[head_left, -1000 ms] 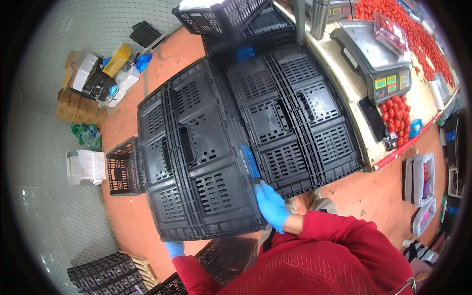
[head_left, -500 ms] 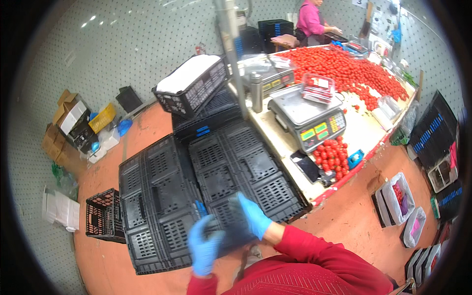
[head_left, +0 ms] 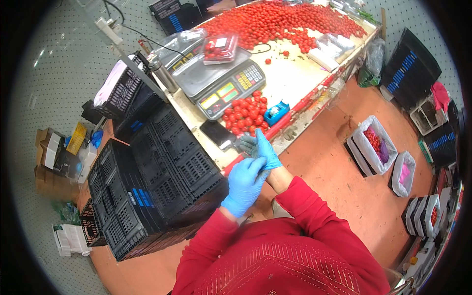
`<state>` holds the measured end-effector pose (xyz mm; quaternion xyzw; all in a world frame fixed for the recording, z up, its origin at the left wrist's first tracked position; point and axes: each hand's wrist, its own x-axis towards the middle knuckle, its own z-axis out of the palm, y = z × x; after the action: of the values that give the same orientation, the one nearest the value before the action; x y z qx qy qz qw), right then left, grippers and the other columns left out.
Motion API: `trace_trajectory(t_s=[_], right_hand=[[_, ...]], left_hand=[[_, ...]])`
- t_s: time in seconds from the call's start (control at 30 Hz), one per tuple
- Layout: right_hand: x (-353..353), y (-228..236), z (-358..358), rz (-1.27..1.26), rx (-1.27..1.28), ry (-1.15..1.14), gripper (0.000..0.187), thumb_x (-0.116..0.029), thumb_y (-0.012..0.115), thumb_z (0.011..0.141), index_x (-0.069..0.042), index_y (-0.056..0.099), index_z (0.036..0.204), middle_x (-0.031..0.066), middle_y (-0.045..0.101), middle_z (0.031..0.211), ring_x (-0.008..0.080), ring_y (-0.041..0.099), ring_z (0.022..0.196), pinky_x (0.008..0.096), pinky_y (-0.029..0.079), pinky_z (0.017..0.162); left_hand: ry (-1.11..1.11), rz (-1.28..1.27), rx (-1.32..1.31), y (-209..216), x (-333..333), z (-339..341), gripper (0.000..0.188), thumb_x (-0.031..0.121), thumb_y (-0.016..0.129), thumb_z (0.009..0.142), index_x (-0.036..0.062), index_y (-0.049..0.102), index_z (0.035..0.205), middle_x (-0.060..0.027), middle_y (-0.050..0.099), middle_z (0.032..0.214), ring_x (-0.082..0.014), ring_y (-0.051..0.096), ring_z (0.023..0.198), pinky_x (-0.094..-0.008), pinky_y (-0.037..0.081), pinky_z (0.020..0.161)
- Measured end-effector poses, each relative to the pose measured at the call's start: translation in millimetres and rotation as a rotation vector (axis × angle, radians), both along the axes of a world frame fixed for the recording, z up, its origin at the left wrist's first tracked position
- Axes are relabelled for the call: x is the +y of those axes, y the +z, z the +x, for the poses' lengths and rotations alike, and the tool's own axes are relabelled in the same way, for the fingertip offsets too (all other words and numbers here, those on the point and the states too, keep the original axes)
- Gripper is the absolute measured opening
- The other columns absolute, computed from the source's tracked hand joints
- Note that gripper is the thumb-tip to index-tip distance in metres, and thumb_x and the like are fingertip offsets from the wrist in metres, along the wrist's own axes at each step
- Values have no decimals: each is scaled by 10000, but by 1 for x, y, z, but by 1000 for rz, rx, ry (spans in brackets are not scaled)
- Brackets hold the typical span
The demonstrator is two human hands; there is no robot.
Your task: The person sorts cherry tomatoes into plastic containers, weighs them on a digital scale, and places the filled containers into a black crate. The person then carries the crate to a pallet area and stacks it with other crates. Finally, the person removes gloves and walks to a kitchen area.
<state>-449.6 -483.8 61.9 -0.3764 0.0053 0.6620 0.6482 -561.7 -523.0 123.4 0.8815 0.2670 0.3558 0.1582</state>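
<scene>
Both my hands wear blue gloves with greyish palms and meet at the near edge of the table. My left hand point(head_left: 244, 185) is closed on the wrist part of the blue glove point(head_left: 273, 160) on my right hand. Palm turned up, my right hand point(head_left: 260, 148) has its fingers stretched out and apart, and nothing lies in it. Just beyond it are a heap of red cherry tomatoes point(head_left: 245, 114), a dark phone point(head_left: 216, 133) and a blue tape dispenser point(head_left: 277, 113). A scale point(head_left: 221, 81) bears a clear box of tomatoes point(head_left: 220, 49).
Stacked black folding crates point(head_left: 169, 162) stand left of the table. Across the table's far part spreads a large pile of tomatoes point(head_left: 275, 22). A steel flask point(head_left: 163, 73) stands beside the scale. Lined crates point(head_left: 373, 145) sit on the floor at right.
My view has swung right, from the crates toward the table. My hands, apart before over the crates, have come together, the left closing on the right glove's wrist.
</scene>
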Motion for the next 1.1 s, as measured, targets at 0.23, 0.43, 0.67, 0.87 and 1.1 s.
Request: trace_trajectory(t_s=[0.23,0.43,0.67,0.87,1.1], right_hand=[[-21,-42,33,23,-20,-72,434,-407,452,948,-16,591,1075,88,623,991,184,587,863,302,484,791],[-26,-56,61,-6,-388,-159,232,-100,474,865,26,608,1007,134,633,924,228,606,841,326,497,784],[-15,-42,66,-228,-1259,11,284,-57,464,888,8,584,1137,129,633,989,200,602,863,303,492,789],[-15,0,54,33,-384,-113,317,-4,402,912,28,527,1201,150,598,1060,204,594,924,301,499,819],[-17,30,68,73,-357,-93,374,-18,423,908,31,455,1276,166,517,1249,205,551,1030,305,478,868]], left_hand=[[78,471,339,-22,-1,37,248,97,639,764,88,588,1006,-35,446,690,-201,490,628,-342,407,578],[94,312,197,-48,17,69,165,64,589,768,83,570,931,-76,493,701,-257,515,643,-383,407,590],[51,-17,-54,-56,44,78,209,17,574,726,76,585,926,-129,569,770,-331,554,707,-428,429,631],[-70,-136,-163,-39,61,68,205,12,577,765,63,588,964,-145,598,835,-318,575,735,-369,459,659],[-259,-982,-360,-23,35,56,282,135,709,796,34,564,1016,-26,570,912,-113,530,822,-267,451,754]])
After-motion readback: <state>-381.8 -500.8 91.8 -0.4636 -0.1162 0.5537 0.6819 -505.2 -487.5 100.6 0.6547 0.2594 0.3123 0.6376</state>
